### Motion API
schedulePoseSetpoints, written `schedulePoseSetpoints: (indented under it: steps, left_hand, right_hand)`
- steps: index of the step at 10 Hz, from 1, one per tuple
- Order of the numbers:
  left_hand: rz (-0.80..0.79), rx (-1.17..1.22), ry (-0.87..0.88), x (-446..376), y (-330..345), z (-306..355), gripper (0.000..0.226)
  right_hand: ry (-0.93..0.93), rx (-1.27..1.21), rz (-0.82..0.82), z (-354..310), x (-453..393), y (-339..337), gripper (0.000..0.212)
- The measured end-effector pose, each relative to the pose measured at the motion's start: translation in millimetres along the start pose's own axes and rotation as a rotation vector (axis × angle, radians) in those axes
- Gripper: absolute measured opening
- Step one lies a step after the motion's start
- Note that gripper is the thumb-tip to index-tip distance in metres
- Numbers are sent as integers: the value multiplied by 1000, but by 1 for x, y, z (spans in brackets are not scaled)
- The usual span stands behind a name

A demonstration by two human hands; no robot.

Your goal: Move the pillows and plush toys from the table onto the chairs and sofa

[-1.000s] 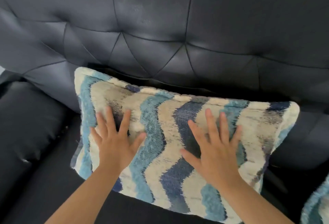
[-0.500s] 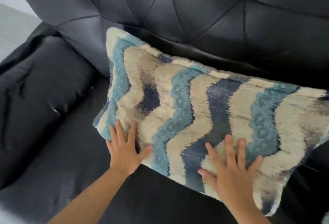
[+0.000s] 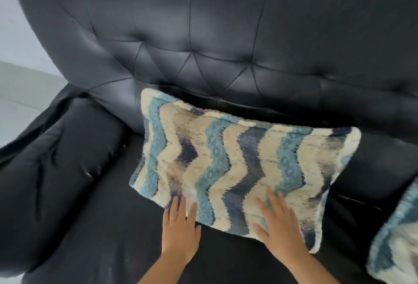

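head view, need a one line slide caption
Both hands, left and right, press flat on a wavy blue pillow leaning against the black sofa back.

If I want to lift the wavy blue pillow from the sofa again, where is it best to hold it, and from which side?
Probably by the two short ends of the pillow, one hand on each, coming from the front. It leans long-side-up against the sofa backrest, so both ends are free. The left hand and right hand lie flat on its lower edge.
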State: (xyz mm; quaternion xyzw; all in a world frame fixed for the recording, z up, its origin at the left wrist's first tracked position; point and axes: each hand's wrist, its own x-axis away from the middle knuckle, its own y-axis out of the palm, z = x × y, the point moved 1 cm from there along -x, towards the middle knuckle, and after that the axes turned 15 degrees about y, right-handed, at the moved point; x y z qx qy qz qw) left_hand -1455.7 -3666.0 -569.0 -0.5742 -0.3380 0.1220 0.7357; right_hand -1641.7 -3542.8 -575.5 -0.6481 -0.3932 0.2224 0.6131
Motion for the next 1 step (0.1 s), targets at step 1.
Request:
schedulePoseSetpoints:
  steps: [1]
  left_hand:
    - [124, -61, 145, 36, 21, 18, 40]
  right_hand:
    - [97, -278, 35, 12, 24, -66, 92]
